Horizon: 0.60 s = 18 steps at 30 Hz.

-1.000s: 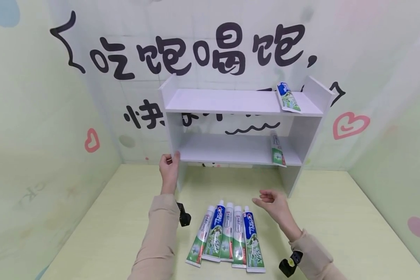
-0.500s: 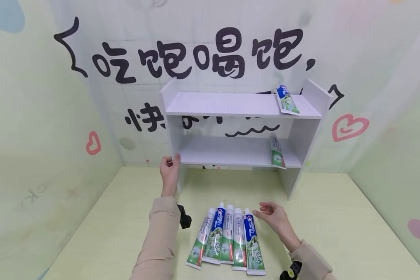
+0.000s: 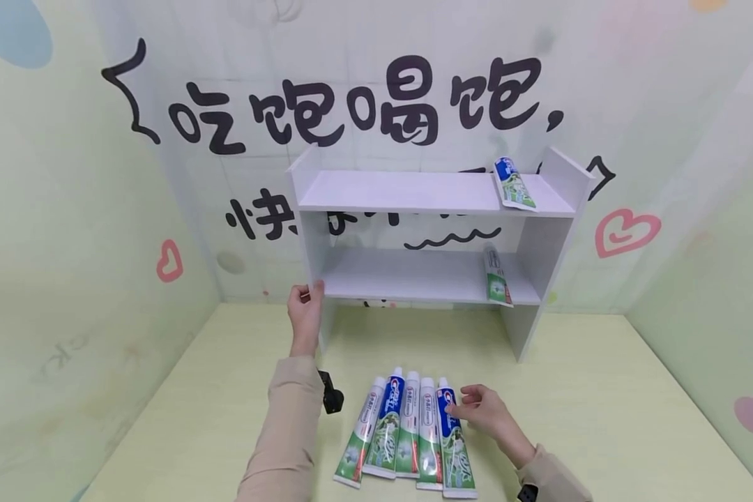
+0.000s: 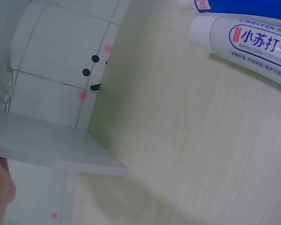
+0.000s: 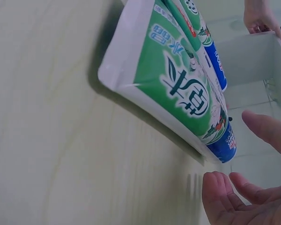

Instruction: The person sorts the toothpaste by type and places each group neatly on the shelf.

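Note:
My left hand [image 3: 305,314] grips the left side panel of a white two-tier shelf [image 3: 408,189], at about the height of its lower board. In the left wrist view part of that hand [image 4: 0,187] shows beside the panel. My right hand [image 3: 486,415] is at the upper end of the rightmost toothpaste tube [image 3: 457,446], blue and green with a white cap. The right wrist view shows its thumb and fingers spread apart near the tube's blue end, holding nothing. Several tubes lie side by side on the table, among them a grey-green baking soda toothpaste [image 4: 253,44] and another blue-green tube [image 3: 385,425].
One blue-green tube [image 3: 513,183] lies at the right of the shelf's top board, and a grey-green tube [image 3: 496,275] at the right of the lower board. The pale table [image 3: 182,404] meets patterned walls at the back and both sides.
My right hand has come down and slightly towards me, from beyond the rightmost tube's cap to beside its upper part. My left hand stays on the panel. The head view has tilted up slightly.

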Motion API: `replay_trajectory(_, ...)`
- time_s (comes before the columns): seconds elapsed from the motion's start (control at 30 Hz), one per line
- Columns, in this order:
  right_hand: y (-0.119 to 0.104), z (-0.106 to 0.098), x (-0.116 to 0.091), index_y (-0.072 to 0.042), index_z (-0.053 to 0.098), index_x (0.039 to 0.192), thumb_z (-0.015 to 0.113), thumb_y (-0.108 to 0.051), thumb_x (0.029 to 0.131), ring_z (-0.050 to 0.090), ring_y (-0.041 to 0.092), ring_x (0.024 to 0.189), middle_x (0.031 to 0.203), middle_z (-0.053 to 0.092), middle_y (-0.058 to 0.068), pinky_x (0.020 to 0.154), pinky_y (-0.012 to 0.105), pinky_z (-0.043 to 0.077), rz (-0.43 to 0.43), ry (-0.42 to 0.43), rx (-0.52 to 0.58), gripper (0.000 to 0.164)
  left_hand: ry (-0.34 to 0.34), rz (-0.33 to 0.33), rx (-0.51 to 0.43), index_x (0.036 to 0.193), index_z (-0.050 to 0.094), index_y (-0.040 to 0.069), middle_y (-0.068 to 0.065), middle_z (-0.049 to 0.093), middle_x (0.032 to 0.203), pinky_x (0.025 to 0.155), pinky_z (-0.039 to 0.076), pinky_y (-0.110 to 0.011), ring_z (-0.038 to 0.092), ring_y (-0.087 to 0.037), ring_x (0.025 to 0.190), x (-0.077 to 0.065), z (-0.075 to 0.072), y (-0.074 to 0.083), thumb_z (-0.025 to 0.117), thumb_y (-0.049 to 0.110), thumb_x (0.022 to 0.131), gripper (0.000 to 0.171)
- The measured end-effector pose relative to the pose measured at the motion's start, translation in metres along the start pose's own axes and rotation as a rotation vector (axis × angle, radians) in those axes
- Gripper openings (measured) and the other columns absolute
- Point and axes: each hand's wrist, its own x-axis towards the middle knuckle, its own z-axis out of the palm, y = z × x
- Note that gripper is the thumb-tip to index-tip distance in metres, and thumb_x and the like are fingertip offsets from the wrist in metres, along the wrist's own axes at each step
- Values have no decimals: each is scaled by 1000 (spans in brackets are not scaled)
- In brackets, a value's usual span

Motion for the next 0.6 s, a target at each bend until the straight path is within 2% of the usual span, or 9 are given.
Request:
replay_trajectory(0.23, 1, 8, -2, 11, 48, 116, 76, -15, 69, 57, 26, 88, 103, 57, 22, 71, 34, 53, -3, -34, 15, 60, -9, -14, 3, 89, 46, 8, 0, 46, 90, 69, 39, -23, 43, -12, 84, 4, -5, 4, 57, 28, 89, 23)
replay_trajectory(0.33, 2, 12, -3, 12, 47, 116, 76, -12, 69, 57, 25, 87, 101, 58, 21, 72, 35, 53, -8, -57, 22, 60, 0, 1, -2, 88, 46, 8, -1, 46, 90, 69, 38, -23, 43, -13, 84, 4, -5, 3, 58, 32, 88, 27)
replay_trajectory(0.43, 3, 14, -4, 13, 46, 116, 76, -11, 68, 57, 24, 87, 99, 58, 20, 75, 35, 52, -22, -66, -21, 61, 10, 46, -32, 87, 47, 7, -3, 48, 88, 68, 37, -25, 44, -14, 82, 1, -4, 0, 60, 37, 86, 33)
replay_trajectory(0.6, 2, 15, -8, 13, 48, 111, 76, -13, 68, 56, 21, 80, 91, 58, 15, 72, 33, 52, -40, -58, -145, 57, 7, 49, -35, 86, 46, 7, -3, 49, 89, 69, 38, -27, 45, -15, 83, -3, -1, 0, 59, 38, 86, 34)
